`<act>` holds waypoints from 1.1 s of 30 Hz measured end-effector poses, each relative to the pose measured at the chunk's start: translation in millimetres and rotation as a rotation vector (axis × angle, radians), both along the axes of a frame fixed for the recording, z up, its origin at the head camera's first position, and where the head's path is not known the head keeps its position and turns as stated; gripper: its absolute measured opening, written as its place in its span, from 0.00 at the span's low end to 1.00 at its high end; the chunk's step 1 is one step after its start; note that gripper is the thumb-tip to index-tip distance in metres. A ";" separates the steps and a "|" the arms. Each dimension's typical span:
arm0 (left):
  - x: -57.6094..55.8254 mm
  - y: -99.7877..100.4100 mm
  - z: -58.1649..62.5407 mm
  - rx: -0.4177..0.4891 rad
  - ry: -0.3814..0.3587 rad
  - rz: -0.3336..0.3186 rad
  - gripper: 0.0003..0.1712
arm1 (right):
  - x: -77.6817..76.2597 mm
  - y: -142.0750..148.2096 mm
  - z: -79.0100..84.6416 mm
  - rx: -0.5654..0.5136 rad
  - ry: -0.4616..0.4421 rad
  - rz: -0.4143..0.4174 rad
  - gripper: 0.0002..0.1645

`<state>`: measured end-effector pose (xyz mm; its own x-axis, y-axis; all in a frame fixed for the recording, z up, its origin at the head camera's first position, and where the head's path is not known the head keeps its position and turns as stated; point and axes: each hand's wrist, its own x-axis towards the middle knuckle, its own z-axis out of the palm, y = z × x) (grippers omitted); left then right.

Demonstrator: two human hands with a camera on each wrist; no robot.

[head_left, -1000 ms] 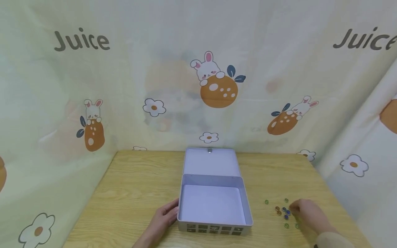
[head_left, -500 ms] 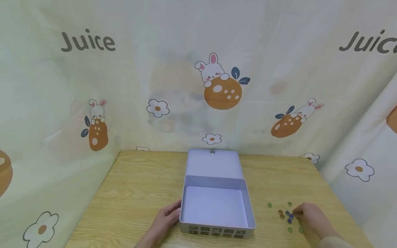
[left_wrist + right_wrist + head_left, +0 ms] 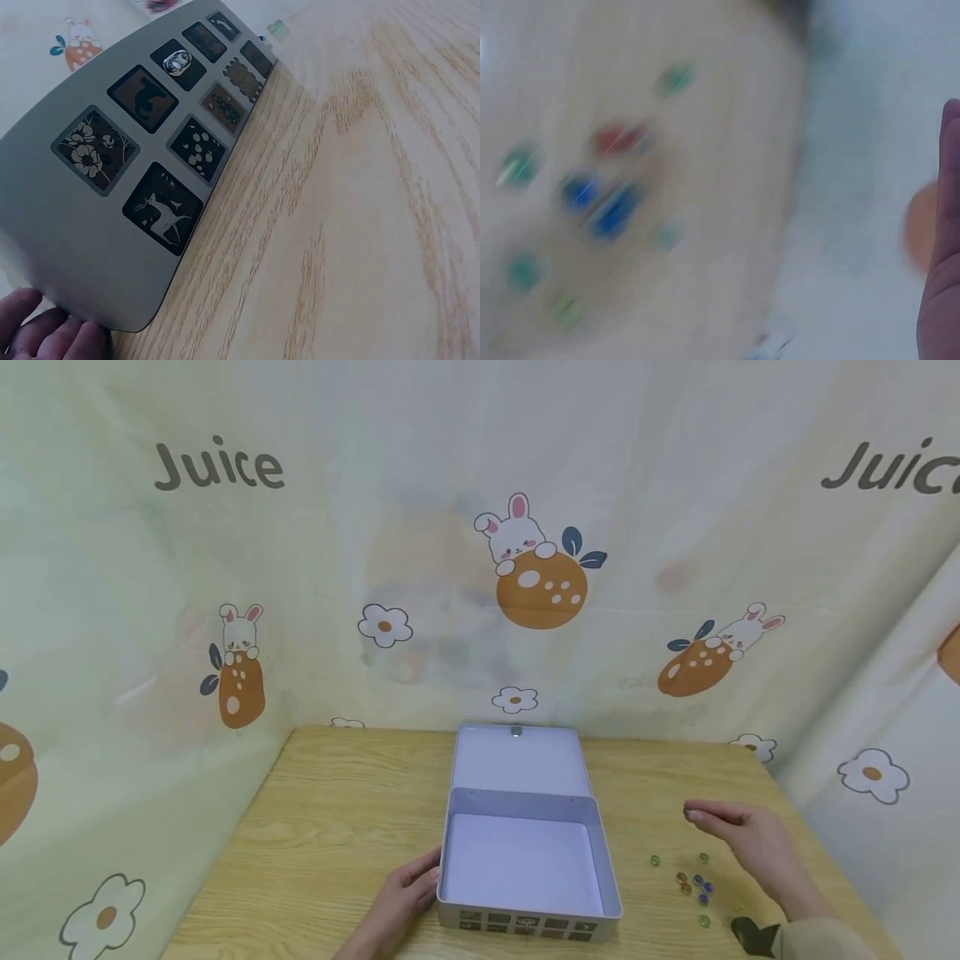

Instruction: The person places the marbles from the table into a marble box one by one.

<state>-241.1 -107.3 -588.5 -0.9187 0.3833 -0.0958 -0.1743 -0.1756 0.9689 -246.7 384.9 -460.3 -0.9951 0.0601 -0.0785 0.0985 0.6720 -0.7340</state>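
A pale lilac tin box (image 3: 614, 893) stands on the table, its hinged lid (image 3: 517, 764) laid back and nothing inside it. My left hand (image 3: 401, 893) rests against the box's left side; in the left wrist view its fingers (image 3: 56, 337) touch the box near a bottom corner. Raised over the right part of the table, my right hand (image 3: 757, 843) pinches a small dark piece (image 3: 686, 810) between thumb and fingertips, mostly hidden by them. Below lie small glass marbles: green (image 3: 655, 861), amber (image 3: 682, 878) and blue (image 3: 702, 900), blurred in the right wrist view.
The wooden table (image 3: 330, 810) meets a printed curtain (image 3: 420, 527) at the back and on both sides. Dark picture squares (image 3: 142, 97) decorate the box's front. The marbles lie scattered to the right of the box.
My right hand has risen from among the marbles and moved away from the person, a small dark piece at its fingertips. My left hand stays at the box. The head view has shifted slightly.
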 end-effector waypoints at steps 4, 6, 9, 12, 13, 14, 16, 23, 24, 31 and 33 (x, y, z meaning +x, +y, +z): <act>0.6 0.7 0.8 -0.003 -0.003 0.005 0.38 | -14.0 -55.5 28.8 0.018 0.055 0.158 0.24; 0.5 1.2 1.1 -0.002 -0.001 0.009 0.38 | -23.8 -88.4 37.4 0.075 0.101 0.274 0.17; 0.5 1.7 1.5 0.007 0.006 0.009 0.37 | -38.5 -137.3 38.9 0.212 0.176 0.465 0.08; 1.1 1.9 1.3 0.015 0.016 0.008 0.37 | -49.5 -180.1 30.1 0.372 0.171 0.598 0.06; 1.4 1.9 1.4 0.017 0.017 0.008 0.37 | -52.0 -192.5 26.2 0.428 0.150 0.620 0.05; 1.7 2.0 1.0 0.020 0.019 0.007 0.37 | -54.0 -203.6 22.3 0.479 0.122 0.631 0.05; 2.3 1.9 0.6 0.019 0.018 0.010 0.37 | -56.9 -221.6 14.6 0.576 0.068 0.638 0.05; 1.7 1.7 -4.1 0.025 0.012 0.008 0.37 | -59.0 -249.9 -4.1 0.766 0.021 0.675 0.09; 1.5 1.8 -4.4 0.025 0.010 0.008 0.37 | -59.0 -250.7 -5.0 0.789 0.041 0.686 0.10; 2.5 1.3 -1.2 0.003 -0.005 0.008 0.38 | -58.5 -252.6 -4.4 0.821 0.047 0.684 0.10; 2.7 0.9 -0.3 -0.001 -0.009 0.008 0.38 | -58.6 -250.8 -2.4 0.794 0.029 0.667 0.09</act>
